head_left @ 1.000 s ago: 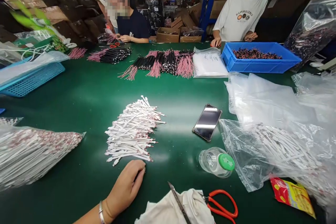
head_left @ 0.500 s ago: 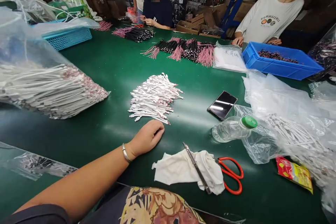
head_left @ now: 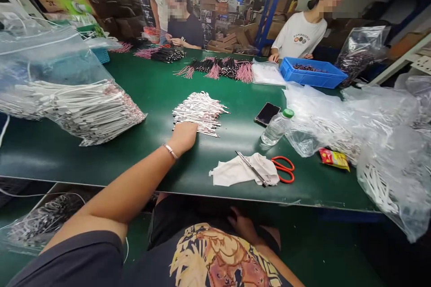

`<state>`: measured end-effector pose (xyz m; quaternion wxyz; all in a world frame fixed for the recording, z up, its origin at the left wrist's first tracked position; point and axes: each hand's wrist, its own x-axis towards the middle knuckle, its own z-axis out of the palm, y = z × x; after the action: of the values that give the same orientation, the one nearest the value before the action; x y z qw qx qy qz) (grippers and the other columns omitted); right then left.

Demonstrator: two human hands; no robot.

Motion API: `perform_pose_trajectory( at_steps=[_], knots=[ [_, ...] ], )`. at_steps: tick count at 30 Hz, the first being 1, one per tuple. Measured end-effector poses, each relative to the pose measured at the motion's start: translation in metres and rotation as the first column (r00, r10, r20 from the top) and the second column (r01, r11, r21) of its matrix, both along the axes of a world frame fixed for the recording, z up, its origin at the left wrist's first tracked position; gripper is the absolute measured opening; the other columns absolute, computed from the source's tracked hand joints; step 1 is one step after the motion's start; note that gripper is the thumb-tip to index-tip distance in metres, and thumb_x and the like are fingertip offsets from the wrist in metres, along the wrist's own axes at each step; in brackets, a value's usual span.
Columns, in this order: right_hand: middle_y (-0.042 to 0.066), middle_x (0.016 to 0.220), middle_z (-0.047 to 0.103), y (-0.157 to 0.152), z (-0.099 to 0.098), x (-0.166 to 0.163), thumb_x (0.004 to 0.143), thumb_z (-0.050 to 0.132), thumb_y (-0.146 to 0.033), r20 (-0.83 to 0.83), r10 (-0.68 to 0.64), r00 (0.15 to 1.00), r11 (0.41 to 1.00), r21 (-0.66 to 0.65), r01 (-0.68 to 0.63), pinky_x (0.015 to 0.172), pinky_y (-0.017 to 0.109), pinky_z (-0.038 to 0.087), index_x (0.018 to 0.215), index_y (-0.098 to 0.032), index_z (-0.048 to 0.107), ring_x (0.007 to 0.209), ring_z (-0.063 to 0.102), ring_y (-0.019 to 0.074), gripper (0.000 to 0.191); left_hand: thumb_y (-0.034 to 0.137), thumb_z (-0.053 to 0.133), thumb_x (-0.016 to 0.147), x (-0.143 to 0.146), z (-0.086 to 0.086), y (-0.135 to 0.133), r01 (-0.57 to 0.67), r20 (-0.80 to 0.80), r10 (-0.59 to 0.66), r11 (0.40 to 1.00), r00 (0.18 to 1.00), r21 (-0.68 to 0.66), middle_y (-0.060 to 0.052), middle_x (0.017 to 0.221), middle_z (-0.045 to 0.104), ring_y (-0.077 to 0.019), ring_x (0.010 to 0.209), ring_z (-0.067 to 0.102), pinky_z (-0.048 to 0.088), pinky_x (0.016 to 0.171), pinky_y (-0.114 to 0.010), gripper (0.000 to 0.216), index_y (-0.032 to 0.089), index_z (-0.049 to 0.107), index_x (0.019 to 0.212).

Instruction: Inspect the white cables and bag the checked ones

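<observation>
My left hand rests at the near left edge of a pile of short white cables on the green table. It is closed with its back towards me, and the fingertips are hidden, so anything in them cannot be seen. A silvery bracelet is on that wrist. Low in the shade below the table edge, my right hand is over my lap, fingers loosely apart, with nothing visible in it. To the right of the pile lie a white cloth, a utility knife across it and red-handled scissors.
A phone and a clear bottle are right of the pile. Large plastic bags of white cables flank it, one bag at left. Black-and-pink wire bundles and a blue bin stand at the back, near other people.
My left hand has moved forward from the bare table to the pile's near edge. The view has shifted back, bringing the table edge and my right hand into sight.
</observation>
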<state>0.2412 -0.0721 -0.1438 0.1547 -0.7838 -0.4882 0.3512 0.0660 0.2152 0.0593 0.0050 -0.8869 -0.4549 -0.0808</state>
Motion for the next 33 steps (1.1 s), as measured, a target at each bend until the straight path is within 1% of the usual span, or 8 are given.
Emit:
perform_pose_trajectory(
  at_steps=[2, 5, 9, 14, 20, 23, 30, 33],
  knots=[
    [0.005, 0.108, 0.062, -0.016, -0.008, 0.002, 0.082, 0.062, -0.023, -0.046, 0.034, 0.998, 0.999, 0.002, -0.034, 0.089, 0.038, 0.046, 0.105, -0.02, 0.062, 0.104, 0.058, 0.0233, 0.023, 0.006, 0.046, 0.073, 0.0, 0.003, 0.013, 0.04, -0.078, -0.042, 0.999, 0.996, -0.032, -0.018, 0.088, 0.063, -0.0297, 0.093, 0.055, 0.041, 0.08, -0.039, 0.023, 0.011, 0.064, 0.087],
    [0.006, 0.098, 0.067, -0.034, -0.013, 0.007, 0.075, 0.058, -0.017, -0.076, 0.031, 0.997, 0.999, 0.033, -0.029, 0.091, 0.033, 0.045, 0.09, -0.024, 0.07, 0.102, 0.061, 0.0265, 0.02, 0.007, 0.047, 0.073, 0.005, 0.004, 0.026, 0.091, -0.144, -0.098, 0.994, 0.985, -0.055, -0.02, 0.093, 0.063, -0.0302, 0.097, 0.054, 0.04, 0.082, -0.039, 0.023, 0.01, 0.065, 0.086],
    [0.008, 0.095, 0.067, -0.044, -0.014, 0.01, 0.076, 0.049, -0.023, -0.09, -0.005, 0.996, 0.996, 0.087, 0.013, 0.087, 0.034, 0.045, 0.088, -0.025, 0.071, 0.099, 0.062, 0.0291, 0.024, 0.01, 0.054, 0.069, 0.01, 0.005, 0.04, 0.114, -0.196, -0.129, 0.99, 0.972, -0.088, -0.021, 0.091, 0.064, -0.0322, 0.096, 0.056, 0.04, 0.081, -0.039, 0.02, 0.011, 0.066, 0.084],
    [0.006, 0.093, 0.068, -0.043, -0.016, 0.013, 0.073, 0.05, -0.028, -0.127, -0.004, 0.992, 0.992, 0.123, 0.02, 0.085, 0.034, 0.046, 0.085, -0.028, 0.07, 0.096, 0.063, 0.0293, 0.023, 0.013, 0.063, 0.06, 0.012, 0.01, 0.047, 0.118, -0.231, -0.143, 0.986, 0.962, -0.119, -0.018, 0.09, 0.066, -0.0337, 0.095, 0.057, 0.041, 0.081, -0.039, 0.019, 0.014, 0.066, 0.078],
    [0.006, 0.093, 0.067, -0.042, -0.02, 0.017, 0.075, 0.052, -0.029, -0.182, 0.021, 0.983, 0.995, 0.102, -0.002, 0.086, 0.033, 0.045, 0.088, -0.022, 0.069, 0.094, 0.063, 0.0252, 0.022, 0.012, 0.061, 0.059, 0.008, 0.006, 0.042, 0.09, -0.213, -0.122, 0.984, 0.969, -0.154, -0.017, 0.095, 0.066, -0.0301, 0.091, 0.06, 0.043, 0.077, -0.035, 0.04, 0.014, 0.061, 0.099],
    [0.006, 0.091, 0.067, -0.046, -0.023, 0.02, 0.078, 0.055, -0.032, -0.202, 0.017, 0.979, 0.996, 0.086, 0.001, 0.086, 0.037, 0.046, 0.091, -0.017, 0.067, 0.091, 0.062, 0.0226, 0.023, 0.016, 0.06, 0.06, 0.008, 0.007, 0.043, 0.052, -0.207, -0.089, 0.983, 0.974, -0.178, -0.018, 0.097, 0.066, -0.0291, 0.087, 0.061, 0.044, 0.072, -0.033, 0.04, 0.013, 0.06, 0.1],
    [0.004, 0.092, 0.069, -0.053, -0.014, 0.02, 0.072, 0.048, -0.043, -0.249, -0.03, 0.968, 0.99, 0.13, 0.064, 0.085, 0.035, 0.047, 0.085, -0.028, 0.069, 0.092, 0.064, 0.0281, 0.028, 0.025, 0.053, 0.068, 0.004, 0.038, 0.058, 0.062, -0.285, -0.14, 0.962, 0.948, -0.267, -0.008, 0.075, 0.067, -0.0218, 0.071, 0.059, 0.041, 0.062, -0.028, 0.014, 0.017, 0.064, 0.074],
    [0.005, 0.094, 0.069, -0.052, -0.007, 0.017, 0.073, 0.048, -0.046, -0.256, -0.031, 0.966, 0.988, 0.139, 0.068, 0.084, 0.036, 0.048, 0.088, -0.029, 0.069, 0.094, 0.064, 0.0289, 0.031, 0.025, 0.052, 0.071, 0.003, 0.05, 0.06, 0.084, -0.318, -0.174, 0.957, 0.932, -0.278, -0.008, 0.079, 0.068, -0.0213, 0.075, 0.059, 0.042, 0.066, -0.027, 0.017, 0.017, 0.065, 0.076]
  ],
)
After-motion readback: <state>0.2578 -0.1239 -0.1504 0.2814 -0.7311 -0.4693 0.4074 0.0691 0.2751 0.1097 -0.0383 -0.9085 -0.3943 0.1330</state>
